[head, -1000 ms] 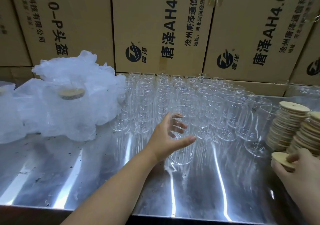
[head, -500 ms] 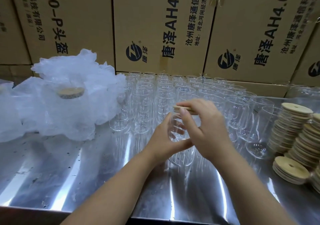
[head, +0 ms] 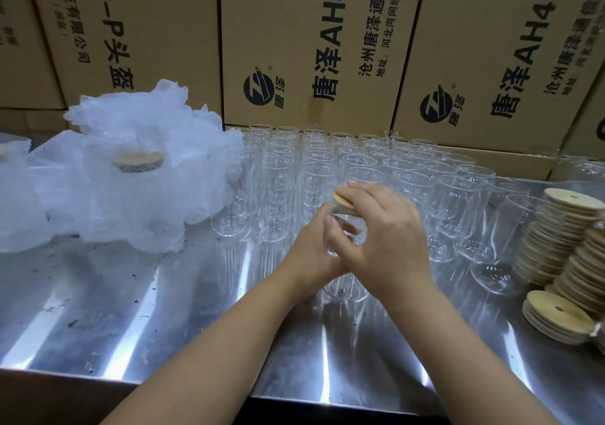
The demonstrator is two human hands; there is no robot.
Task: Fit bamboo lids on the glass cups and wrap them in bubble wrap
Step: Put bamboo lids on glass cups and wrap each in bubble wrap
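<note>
1. Glass, clear and thin-walled: the cup point(head: 343, 288) stands at the front of the bench point(head: 163, 310), just before the rows of bare cups point(head: 360, 169). Judge it light, brittle and slippery.
2. Your left hand point(head: 311, 254) grips its wall at mid-height, fingers curled round it. That is the right place to hold it.
3. Your right hand point(head: 386, 238) lies over the lid point(head: 342, 202), fingers flat and pressing down onto the mouth.
4. The lid is a stiff, matt bamboo disc. Whether it is fully seated cannot be told.
5. Press squarely. A skewed push could chip the rim or knock the cup into its neighbours.
6. The wrap point(head: 131, 195) is soft and crumpled, heaped at left. Spare lids sit in stacks point(head: 563, 238) at right. The steel bench is slick.
</note>
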